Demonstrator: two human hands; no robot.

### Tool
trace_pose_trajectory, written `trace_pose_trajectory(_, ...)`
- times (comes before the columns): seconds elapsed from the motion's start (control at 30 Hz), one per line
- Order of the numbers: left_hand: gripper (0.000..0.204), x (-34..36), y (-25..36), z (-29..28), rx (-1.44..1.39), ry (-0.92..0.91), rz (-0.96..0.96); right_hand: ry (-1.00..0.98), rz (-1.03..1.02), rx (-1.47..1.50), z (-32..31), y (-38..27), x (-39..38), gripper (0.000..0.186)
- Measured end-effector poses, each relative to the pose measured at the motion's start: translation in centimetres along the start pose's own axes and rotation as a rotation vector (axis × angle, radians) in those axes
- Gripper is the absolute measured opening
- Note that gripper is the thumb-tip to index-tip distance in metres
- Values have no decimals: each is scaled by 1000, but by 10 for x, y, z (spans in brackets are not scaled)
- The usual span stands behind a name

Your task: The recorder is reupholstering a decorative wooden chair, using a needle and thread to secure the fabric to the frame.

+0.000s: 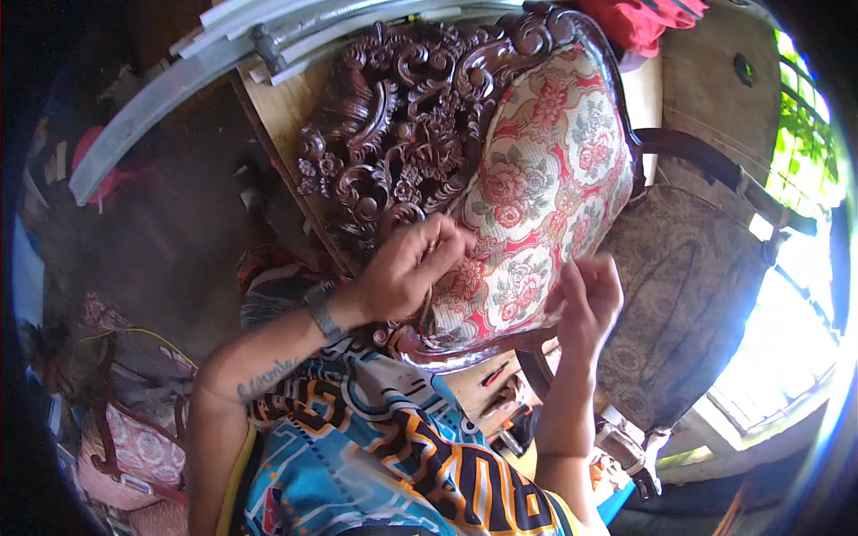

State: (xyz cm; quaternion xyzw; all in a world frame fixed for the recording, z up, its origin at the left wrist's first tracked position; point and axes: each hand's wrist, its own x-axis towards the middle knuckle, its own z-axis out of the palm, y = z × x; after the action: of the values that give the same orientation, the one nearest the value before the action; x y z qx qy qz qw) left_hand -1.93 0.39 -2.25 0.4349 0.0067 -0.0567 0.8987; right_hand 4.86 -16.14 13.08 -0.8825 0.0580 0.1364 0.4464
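A carved dark-wood chair back (407,134) lies on the worktable, its padded panel covered in red and cream floral upholstery fabric (527,192). At the panel's left edge, beside the carving, my left hand (407,272) is closed with thumb and fingers pressed together. Whatever it pinches is too small to make out. Over the panel's lower right edge, my right hand (588,299) has its fingers curled in, and their grip is partly hidden. A wristband (323,311) circles my left wrist.
Behind the carving lie long pale strips (152,112) and a hammer (268,49). Red cloth (648,22) sits at the far right. A worn padded chair (684,295) stands to the right. Hand tools (514,429) lie near my right forearm. Another floral chair (143,447) is at lower left.
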Motion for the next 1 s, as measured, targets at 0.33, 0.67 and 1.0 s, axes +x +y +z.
trace_pose_trajectory(0.33,15,-32,-10,11,-253,55,-119,-193,-158,-658,65,26,56,9)
trace_pose_trajectory(0.67,11,-22,-18,-4,-372,-103,-1,-359,-99,-793,77,13,79,8)
trace_pose_trajectory(1.0,8,-20,-17,-5,-316,-171,26,-371,-56,-879,82,12,80,6)
